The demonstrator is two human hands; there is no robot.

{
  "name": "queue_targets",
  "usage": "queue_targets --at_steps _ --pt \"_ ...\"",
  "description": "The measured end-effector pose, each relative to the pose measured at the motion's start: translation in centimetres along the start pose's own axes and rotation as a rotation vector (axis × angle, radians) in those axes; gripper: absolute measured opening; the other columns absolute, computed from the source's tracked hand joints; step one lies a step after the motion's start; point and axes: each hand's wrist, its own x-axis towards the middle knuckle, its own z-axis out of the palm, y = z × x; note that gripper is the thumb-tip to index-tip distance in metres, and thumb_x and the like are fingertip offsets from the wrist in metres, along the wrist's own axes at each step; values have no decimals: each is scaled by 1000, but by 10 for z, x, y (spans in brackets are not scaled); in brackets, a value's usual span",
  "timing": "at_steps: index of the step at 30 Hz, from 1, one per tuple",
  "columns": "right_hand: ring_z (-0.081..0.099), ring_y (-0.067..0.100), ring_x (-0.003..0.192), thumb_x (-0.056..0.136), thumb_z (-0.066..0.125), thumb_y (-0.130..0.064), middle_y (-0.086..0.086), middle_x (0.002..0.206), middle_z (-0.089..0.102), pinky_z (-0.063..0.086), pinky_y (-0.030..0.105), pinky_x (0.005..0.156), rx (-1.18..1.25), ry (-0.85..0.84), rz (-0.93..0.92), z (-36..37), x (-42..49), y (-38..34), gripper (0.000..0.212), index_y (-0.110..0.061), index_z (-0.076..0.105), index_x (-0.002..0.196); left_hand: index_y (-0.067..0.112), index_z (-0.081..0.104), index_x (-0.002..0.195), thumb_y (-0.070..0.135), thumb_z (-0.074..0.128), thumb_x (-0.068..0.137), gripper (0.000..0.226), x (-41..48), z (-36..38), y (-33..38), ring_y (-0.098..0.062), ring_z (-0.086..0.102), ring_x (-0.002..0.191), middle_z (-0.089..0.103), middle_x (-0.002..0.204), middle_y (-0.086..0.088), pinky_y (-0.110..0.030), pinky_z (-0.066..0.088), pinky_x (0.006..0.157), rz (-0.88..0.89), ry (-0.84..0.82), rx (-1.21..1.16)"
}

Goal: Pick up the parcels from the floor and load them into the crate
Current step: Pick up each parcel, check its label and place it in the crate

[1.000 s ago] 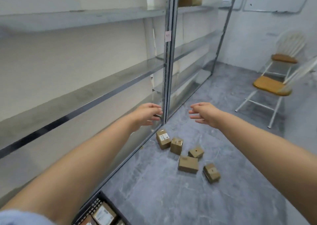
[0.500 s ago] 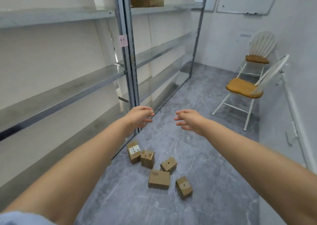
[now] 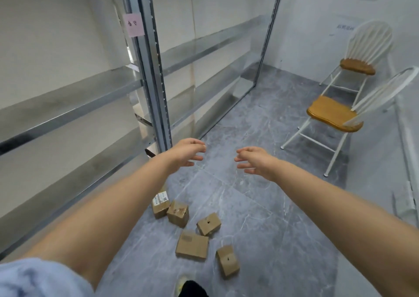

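Both arms reach forward over a grey marbled floor. The left hand hangs in the air with its fingers loosely spread and curled downward, gripping nothing. The right hand mirrors it a short gap away, its fingers also spread and bent, holding nothing. The 2 sets of fingertips point toward each other without touching.

Below the fingers and nearer the person, 5 brown cardboard parcels lie scattered on the floor. A parcel with a white label sits below the left fingers, partly hidden by the left forearm, and touches or nearly touches a second parcel just beside it. A small parcel with a dark mark lies roughly below the gap between the 2 hands. A flatter, wider parcel sits just nearer than that one, and the last parcel lies nearest the person, below the right fingers. None of the parcels is touched by either hand.

To the left of the left fingers stands a metal shelving rack, with a pink note stuck high on its upright. Beyond the right fingers, 2 white chairs with wooden seats stand against the wall. The crate is not in sight.
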Motion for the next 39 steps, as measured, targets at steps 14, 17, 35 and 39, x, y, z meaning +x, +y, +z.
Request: queue_targets --at_steps 14,17,35,39 --pt "61 24 103 97 48 -22 10 122 61 45 35 94 -342 -481 -11 32 222 -56 32 -9 52 125 15 54 122 20 51 95 27 112 -42 -16 -18 58 99 59 118 -5 -24 42 68 -289 475 -306" --pt "59 22 96 97 48 -21 11 124 61 43 32 87 -462 -619 -1 51 262 -45 27 -11 55 120 24 58 102 22 53 94 10 116 -36 -54 -16 62 95 62 113 0 -26 43 74 -395 637 -428" --pt "32 27 140 93 52 -19 13 156 23 31 33 108 -686 -776 -19 259 589 365 72 -13 12 152 6 29 143 30 63 87 69 389 104 -530 -29 47 127 44 142 -13 -29 38 95 -723 857 -586" --pt "46 23 129 92 49 -14 9 145 43 40 28 97 -630 -868 -59 292 614 426 57 -13 31 146 8 32 134 24 69 81 66 439 118 -586 -28 54 117 53 132 -11 -33 45 98 -653 948 -666"
